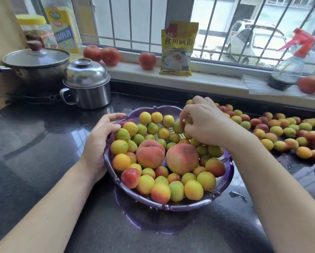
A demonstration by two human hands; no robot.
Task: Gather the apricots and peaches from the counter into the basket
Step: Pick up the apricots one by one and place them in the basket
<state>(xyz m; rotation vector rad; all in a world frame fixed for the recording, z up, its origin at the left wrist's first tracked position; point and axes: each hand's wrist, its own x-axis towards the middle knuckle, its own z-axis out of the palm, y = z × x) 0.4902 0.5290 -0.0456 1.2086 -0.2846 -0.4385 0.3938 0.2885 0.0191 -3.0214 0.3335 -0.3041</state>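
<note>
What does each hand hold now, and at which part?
The left hand grips the purple plastic basket at its left rim. The right hand holds small yellow-green apricots in its curled fingers over the basket's far side.

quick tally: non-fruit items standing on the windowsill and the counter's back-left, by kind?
Pots with lids: 2, the dark pot and the steel pot
Bottles: 2, the oil bottle and the spray bottle
Jars: 1, the yellow-lidded jar
Packets: 1, the yellow packet
Total: 6

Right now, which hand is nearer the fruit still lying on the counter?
Right. The right hand is over the basket's far right rim, just beside the loose fruit. The left hand grips the opposite rim.
</note>
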